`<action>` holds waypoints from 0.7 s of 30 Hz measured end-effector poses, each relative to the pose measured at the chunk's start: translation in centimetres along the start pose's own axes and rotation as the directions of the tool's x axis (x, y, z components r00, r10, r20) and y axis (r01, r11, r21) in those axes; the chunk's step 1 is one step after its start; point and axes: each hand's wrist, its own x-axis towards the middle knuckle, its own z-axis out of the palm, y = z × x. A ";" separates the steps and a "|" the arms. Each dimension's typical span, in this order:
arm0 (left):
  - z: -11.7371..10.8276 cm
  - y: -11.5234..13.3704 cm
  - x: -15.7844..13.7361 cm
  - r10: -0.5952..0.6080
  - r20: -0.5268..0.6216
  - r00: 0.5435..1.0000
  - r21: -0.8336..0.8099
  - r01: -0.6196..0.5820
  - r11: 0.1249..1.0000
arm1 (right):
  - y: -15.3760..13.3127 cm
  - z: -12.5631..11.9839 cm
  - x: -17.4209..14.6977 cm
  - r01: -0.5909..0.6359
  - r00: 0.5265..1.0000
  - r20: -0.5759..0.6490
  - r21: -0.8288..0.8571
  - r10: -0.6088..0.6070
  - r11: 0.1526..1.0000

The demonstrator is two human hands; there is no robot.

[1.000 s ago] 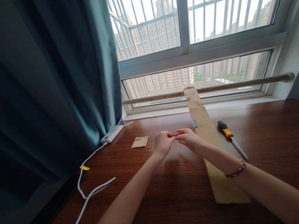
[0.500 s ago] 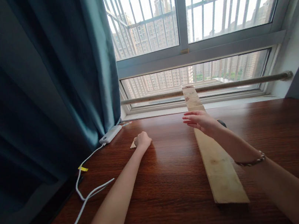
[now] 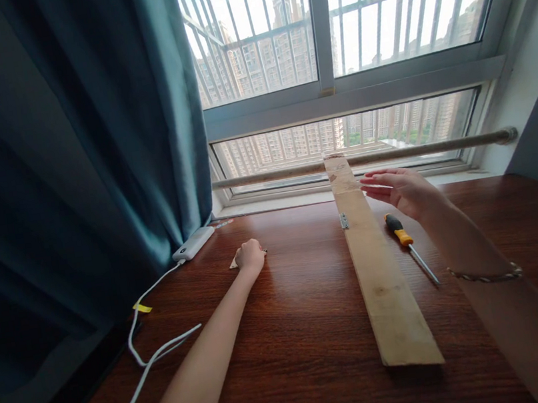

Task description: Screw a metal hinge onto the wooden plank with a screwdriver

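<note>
Surface (image 3: 313,329): from where I stand, a dark reddish-brown wooden top fills the lower frame, below a window (image 3: 267,118).
Plank (image 3: 394,297): pale and long, right of centre; its long axis runs from the window rail (image 3: 423,150) down toward the lower right.
Right hand (image 3: 407,194): right of centre, fingers extended and loose, nothing visible in them; the fingertips are beside the plank's right edge, touching or not I cannot tell.
Left hand (image 3: 250,257): left of centre, fingers curled down over the thin wooden piece (image 3: 233,262); whether they pinch it is hidden.
Screwdriver (image 3: 404,237): right of the plank, below the right hand, the nearer of the two; handle toward upper left, tip toward lower right.
Thin wooden piece: mostly covered, one pale corner showing at the left hand's left.
Small metal piece (image 3: 344,220): at the plank's left edge, just right of centre.
</note>
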 end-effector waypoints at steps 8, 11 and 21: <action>0.7 -0.6 0.1 0.032 -0.050 0.998 0.010 -0.032 0.999 | -0.9 -0.2 -0.2 0.022 0.997 -0.068 -0.008 -0.022 1.000; 0.9 -0.6 0.2 0.042 -0.060 0.997 0.007 -0.042 0.999 | -1.0 -0.2 -0.3 0.026 0.997 -0.076 -0.008 -0.027 1.000; 0.7 0.8 -1.5 0.208 -0.210 0.955 -0.164 -0.244 0.956 | -0.9 -2.7 0.8 0.080 0.994 -0.048 -0.284 -0.097 0.955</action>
